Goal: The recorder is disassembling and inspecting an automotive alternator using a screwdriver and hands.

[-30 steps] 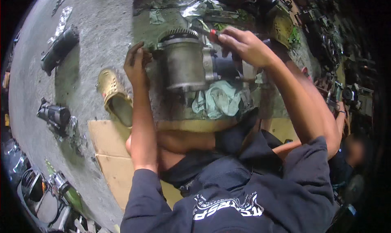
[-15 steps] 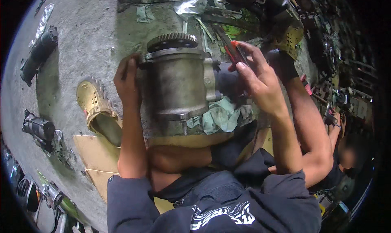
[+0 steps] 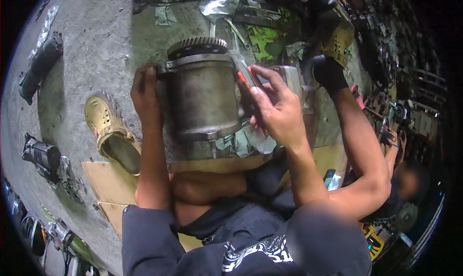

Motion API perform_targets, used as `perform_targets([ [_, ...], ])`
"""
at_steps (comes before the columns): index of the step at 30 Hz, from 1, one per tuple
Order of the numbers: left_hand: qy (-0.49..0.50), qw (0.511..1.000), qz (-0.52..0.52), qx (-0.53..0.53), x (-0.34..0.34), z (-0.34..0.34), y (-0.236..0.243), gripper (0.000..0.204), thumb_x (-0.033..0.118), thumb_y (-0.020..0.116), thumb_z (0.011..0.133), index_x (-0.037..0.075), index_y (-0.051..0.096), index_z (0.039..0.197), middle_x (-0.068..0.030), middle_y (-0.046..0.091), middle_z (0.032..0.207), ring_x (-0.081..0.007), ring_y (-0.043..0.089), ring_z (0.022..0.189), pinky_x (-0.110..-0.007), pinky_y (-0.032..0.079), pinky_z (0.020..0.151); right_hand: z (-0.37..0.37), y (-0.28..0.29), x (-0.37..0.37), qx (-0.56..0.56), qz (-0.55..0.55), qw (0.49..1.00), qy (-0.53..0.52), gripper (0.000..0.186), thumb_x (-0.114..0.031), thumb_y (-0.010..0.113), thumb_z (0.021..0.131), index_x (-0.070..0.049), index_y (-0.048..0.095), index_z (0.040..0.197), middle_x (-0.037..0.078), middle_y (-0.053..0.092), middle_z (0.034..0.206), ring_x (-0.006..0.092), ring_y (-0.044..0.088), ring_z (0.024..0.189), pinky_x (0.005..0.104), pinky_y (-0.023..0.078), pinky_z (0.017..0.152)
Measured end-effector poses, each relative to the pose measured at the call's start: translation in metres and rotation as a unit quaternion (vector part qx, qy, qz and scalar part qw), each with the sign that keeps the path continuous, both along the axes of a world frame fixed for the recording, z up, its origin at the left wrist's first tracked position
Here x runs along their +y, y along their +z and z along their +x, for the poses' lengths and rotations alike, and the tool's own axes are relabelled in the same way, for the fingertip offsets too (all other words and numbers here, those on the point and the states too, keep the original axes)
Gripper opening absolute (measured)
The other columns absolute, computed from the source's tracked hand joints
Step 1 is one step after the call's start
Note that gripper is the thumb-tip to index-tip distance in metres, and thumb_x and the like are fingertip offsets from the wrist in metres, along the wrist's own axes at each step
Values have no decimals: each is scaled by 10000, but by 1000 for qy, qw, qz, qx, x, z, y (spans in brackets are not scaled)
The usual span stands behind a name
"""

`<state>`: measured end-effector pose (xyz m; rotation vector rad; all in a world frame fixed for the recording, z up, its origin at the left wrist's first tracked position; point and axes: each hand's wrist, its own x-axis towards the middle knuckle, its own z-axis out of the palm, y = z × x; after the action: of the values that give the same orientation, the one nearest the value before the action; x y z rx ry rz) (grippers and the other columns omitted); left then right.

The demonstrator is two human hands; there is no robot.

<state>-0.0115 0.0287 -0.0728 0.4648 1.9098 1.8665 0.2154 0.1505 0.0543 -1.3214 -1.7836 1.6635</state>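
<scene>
A grey metal cylindrical housing [image 3: 205, 97] stands upright in front of me, with a toothed gear [image 3: 197, 46] on top. My left hand [image 3: 146, 83] is closed at the left edge of its upper flange, fingers curled around the rim; part of this grip is hidden. In my right hand [image 3: 277, 107] is a hand tool with red and grey parts [image 3: 245, 79]. Its flat grey end points up and left, close to the right side of the flange. Whether it touches the metal, and the tool's exact kind, I cannot tell.
Pale green cloth [image 3: 248, 141] lies by the housing's base. A tan clog [image 3: 113, 126] sits left on the concrete, beside cardboard [image 3: 108, 179]. Wrenches [image 3: 237, 34] lie behind. Dark machine parts [image 3: 43, 153] rest far left. Another person's hand [image 3: 393, 143] shows at right.
My right hand has moved left and slightly down with the tool, bringing it beside the housing's upper right. My left hand keeps its place on the flange. The view has shifted a little.
</scene>
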Motion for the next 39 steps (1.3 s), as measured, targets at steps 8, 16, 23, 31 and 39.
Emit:
perform_targets([
  [8,-5,999,25,-40,1,2,3,296,283,618,1014,11,680,1111,-27,650,1030,-128,567,987,-283,434,931,-17,7,1,-83,195,972,102,347,-92,624,960,-45,615,1304,182,723,984,246,709,749,368,580,722],
  [16,-4,999,19,-50,1,5,8,292,273,619,1015,10,690,1119,-49,679,1043,-137,592,989,-296,459,912,-30,-4,13,-73,302,943,121,402,-9,637,897,-61,633,1295,208,718,1019,302,729,882,368,557,803],
  [23,11,996,44,-82,0,3,5,349,305,574,1038,-1,706,1141,-92,714,1079,-166,634,992,-311,496,873,-27,1,11,-72,321,932,155,421,13,604,891,-63,642,1303,206,713,1064,350,706,956,389,549,856],
  [31,-5,993,27,-119,-1,3,7,396,331,562,1038,-9,698,1188,-80,683,1127,-156,598,1029,-298,454,957,-16,-6,7,-74,353,925,120,470,7,636,882,-100,632,1340,192,688,963,342,682,837,389,544,781],
  [39,31,997,7,-76,3,11,10,430,396,557,1035,5,688,1158,-75,673,1090,-175,592,960,-322,481,864,-14,-5,4,-15,341,928,149,445,41,626,876,-40,644,1314,203,715,1105,319,716,956,361,551,857],
])
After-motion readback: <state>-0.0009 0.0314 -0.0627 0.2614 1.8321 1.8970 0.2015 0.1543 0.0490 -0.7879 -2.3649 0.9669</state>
